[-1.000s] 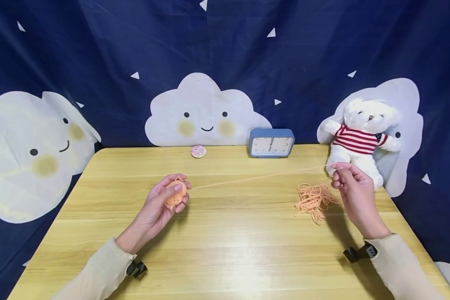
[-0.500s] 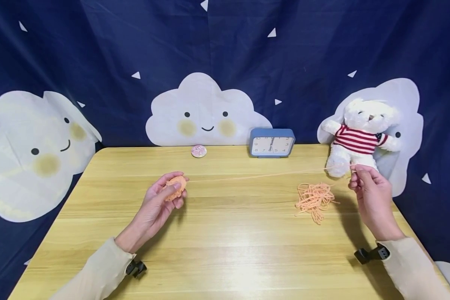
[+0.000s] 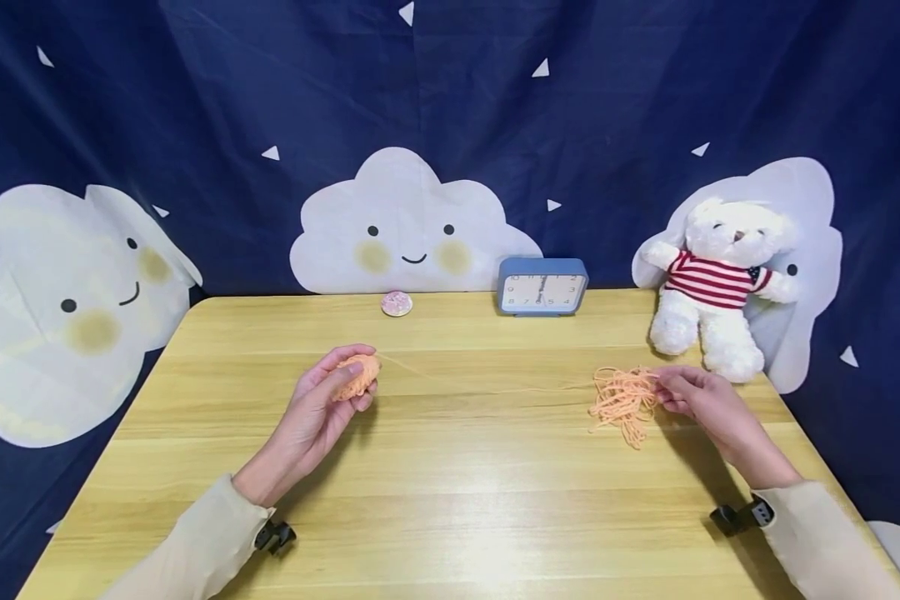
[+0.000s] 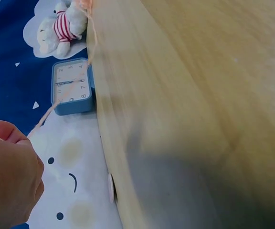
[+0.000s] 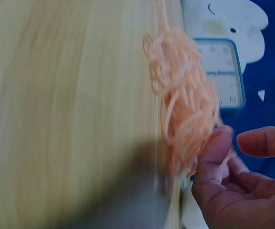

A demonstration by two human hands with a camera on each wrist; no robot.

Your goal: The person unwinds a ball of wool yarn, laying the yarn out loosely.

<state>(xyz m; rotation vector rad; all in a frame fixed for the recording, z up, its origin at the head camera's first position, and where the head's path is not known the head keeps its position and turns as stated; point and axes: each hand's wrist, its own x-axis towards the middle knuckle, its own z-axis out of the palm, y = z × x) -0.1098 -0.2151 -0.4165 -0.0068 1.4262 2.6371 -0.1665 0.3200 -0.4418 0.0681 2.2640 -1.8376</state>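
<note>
My left hand (image 3: 328,408) grips a small wound ball of peach yarn (image 3: 358,377), its thumb pressed over the front. From the ball a thin slack strand (image 3: 525,390) runs right across the table to a loose tangle of the same yarn (image 3: 624,404). At the right edge of that tangle is my right hand (image 3: 708,408), fingertips right at the loops. The right wrist view shows the tangle (image 5: 187,95) close beside this hand (image 5: 245,176), with a gap between thumb and forefinger. In the left wrist view the ball is hidden behind the left hand (image 4: 11,176).
A blue clock (image 3: 543,287) stands at the table's back edge, with a round pink disc (image 3: 397,303) to its left. Behind the right hand a white teddy bear (image 3: 720,283) in a striped shirt leans against the cloud-printed curtain (image 3: 450,100). All rest on the wooden table (image 3: 435,483).
My right hand first pulled the strand further right, then dropped down and left to the tangle. The taut strand has fallen slack. The left hand stays nearly in place with the ball.
</note>
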